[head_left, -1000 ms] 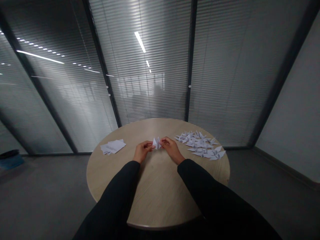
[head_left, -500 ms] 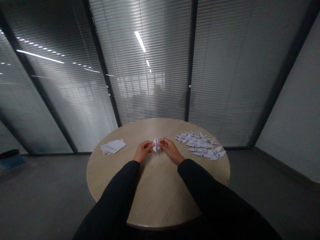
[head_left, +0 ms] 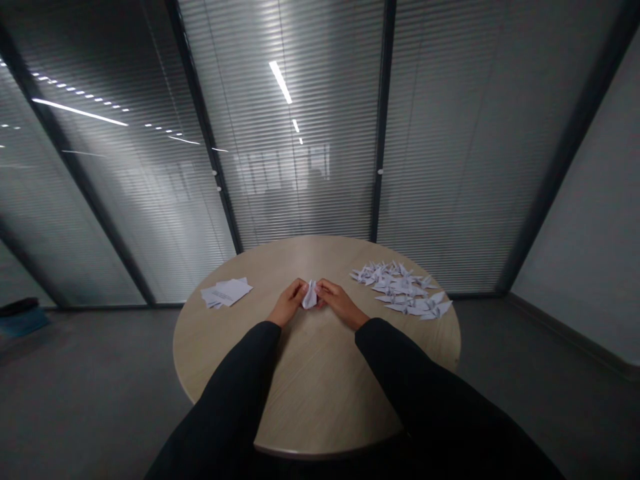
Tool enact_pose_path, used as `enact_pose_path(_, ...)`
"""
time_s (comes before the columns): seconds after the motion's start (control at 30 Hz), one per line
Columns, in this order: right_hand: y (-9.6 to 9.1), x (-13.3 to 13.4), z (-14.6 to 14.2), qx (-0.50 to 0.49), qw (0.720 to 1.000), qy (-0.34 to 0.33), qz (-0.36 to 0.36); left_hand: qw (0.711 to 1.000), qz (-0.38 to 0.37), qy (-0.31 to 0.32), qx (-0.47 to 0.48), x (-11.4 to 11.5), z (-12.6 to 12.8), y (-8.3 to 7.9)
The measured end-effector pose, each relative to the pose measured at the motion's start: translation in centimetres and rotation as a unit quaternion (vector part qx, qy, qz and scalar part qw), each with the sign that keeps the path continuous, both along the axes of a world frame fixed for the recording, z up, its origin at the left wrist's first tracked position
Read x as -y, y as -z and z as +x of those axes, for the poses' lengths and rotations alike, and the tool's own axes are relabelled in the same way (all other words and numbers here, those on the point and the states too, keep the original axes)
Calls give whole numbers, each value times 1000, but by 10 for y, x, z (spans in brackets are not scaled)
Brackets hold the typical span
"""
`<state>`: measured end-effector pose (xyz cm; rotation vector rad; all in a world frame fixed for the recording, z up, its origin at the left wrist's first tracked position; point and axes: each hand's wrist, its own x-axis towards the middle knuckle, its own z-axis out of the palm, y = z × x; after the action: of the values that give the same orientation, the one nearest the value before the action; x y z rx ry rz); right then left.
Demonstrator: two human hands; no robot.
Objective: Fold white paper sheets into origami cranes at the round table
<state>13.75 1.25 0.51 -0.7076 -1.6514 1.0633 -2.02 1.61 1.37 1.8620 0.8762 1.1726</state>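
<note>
Both hands are close together over a round wooden table [head_left: 320,393]. The left hand [head_left: 289,303] and the right hand [head_left: 340,301] are narrowly closed, and they hold from two sides one small piece of folded white paper [head_left: 310,295], which sits between them. I cannot tell if this paper touches the table. On the left side of the hands lies a small stack of paper sheets [head_left: 226,292], and on the right side, well apart, lies a big group of white paper cranes [head_left: 400,290]. Black sleeves [head_left: 235,393] cover both forearms.
</note>
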Motion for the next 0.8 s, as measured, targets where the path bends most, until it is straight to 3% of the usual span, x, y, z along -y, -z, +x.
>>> enact_pose_path(0.13,-1,1,1,14,1000,0,12,999,12,22,-29,4,0,-2)
enact_pose_path(0.37,-4,5,2,51,998,-9,42,998,35,-33,-35,7,2,-2)
enact_pose_path(0.8,-4,4,3,67,997,2,49,996,65,-21,-64,10,2,-3)
